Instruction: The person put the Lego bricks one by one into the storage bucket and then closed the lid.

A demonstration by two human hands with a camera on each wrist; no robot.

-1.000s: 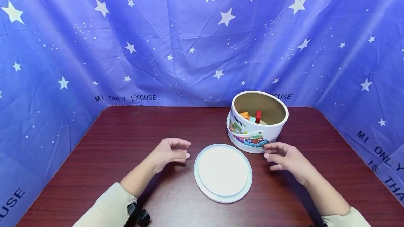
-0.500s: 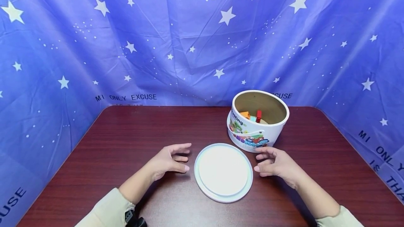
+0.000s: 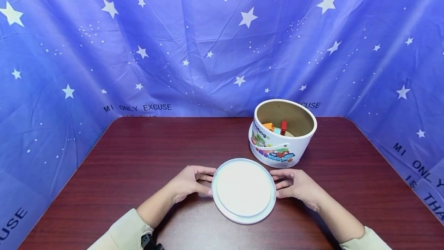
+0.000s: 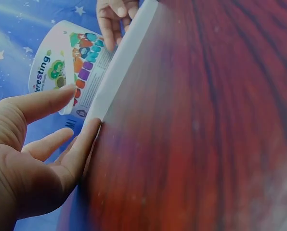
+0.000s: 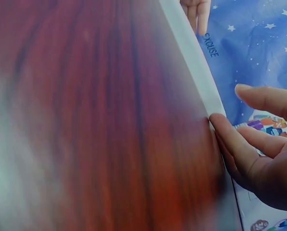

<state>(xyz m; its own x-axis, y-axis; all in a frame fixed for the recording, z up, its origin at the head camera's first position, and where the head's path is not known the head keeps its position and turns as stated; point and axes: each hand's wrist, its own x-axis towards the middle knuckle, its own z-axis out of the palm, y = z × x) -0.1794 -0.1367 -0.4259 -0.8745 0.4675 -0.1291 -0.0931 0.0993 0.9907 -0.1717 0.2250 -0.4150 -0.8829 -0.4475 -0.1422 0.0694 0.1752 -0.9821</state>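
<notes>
A round white lid point(image 3: 244, 190) with a raised middle lies flat on the table. My left hand point(image 3: 190, 183) is at its left edge, fingers stretched out, fingertips and thumb right at the rim. Opposite it, my right hand point(image 3: 296, 187) has its extended fingertips at the right edge of the lid. In the left wrist view, one finger of my left hand point(image 4: 42, 154) rests low against the lid's side point(image 4: 126, 60) while the thumb stays apart. The right wrist view shows a similar pose, with a finger of my right hand point(image 5: 259, 149) at the lid's side point(image 5: 194, 62).
A white bucket point(image 3: 274, 151) with a colourful printed label and a handle point(image 3: 270, 148) stands behind the lid to the right. Orange, pale blue and red blocks point(image 3: 284, 127) lie inside. A blue starry cloth point(image 3: 208, 49) hangs behind the dark red wooden table point(image 3: 156, 142).
Both hands have moved inward and slightly down to the lid's two sides; the right hand has left the front of the bucket. The lid and bucket have stayed in place.
</notes>
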